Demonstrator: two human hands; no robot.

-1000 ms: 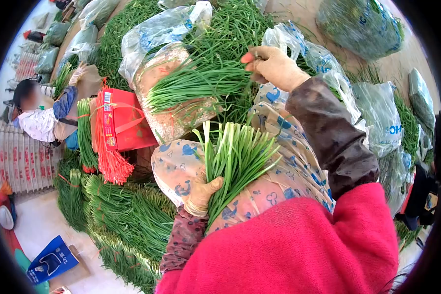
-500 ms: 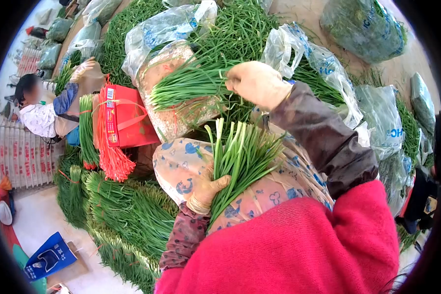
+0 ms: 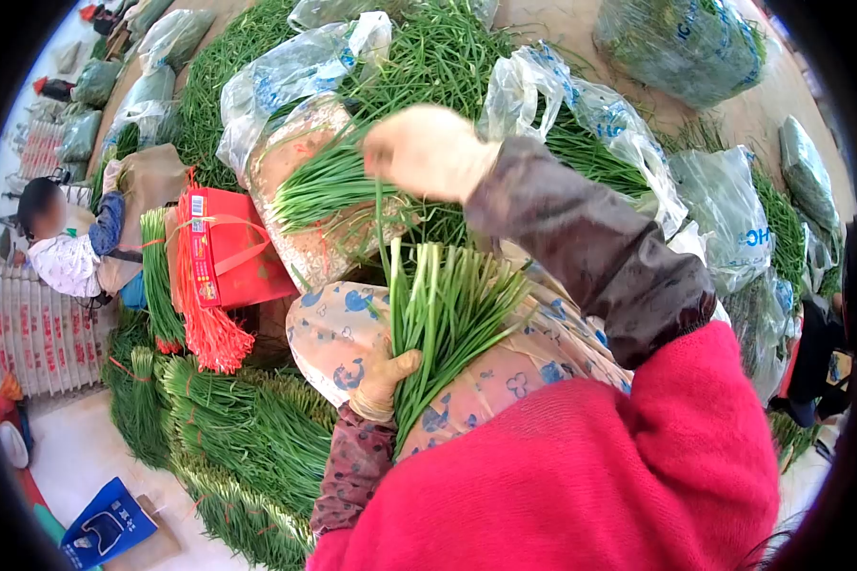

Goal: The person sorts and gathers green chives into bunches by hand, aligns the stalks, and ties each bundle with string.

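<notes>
A thick bunch of green chives (image 3: 448, 305) lies across my lap, pale stem ends pointing up and away from me. Around its lower left side my gloved left hand (image 3: 383, 381) is closed, thumb on top. My gloved right hand (image 3: 424, 157), smeared by motion, hovers above and beyond the bunch with fingers pinched. A thin green stalk hangs below those fingertips. Just left of that hand, a loose heap of chives (image 3: 319, 186) rests on a worn, dirt-specked board (image 3: 300, 247).
Beside the board sits a red box (image 3: 243, 252) with orange-red ties (image 3: 214, 338) hanging from it. Tied chive bundles (image 3: 238, 419) are stacked at lower left. Plastic bags (image 3: 295, 71) of greens surround the far side. Another person (image 3: 67, 252) works at far left.
My right hand has moved left and slightly toward me from the loose heap, with a stalk now below its fingers. The left hand still grips the bunch. The whole view has shifted a little.
</notes>
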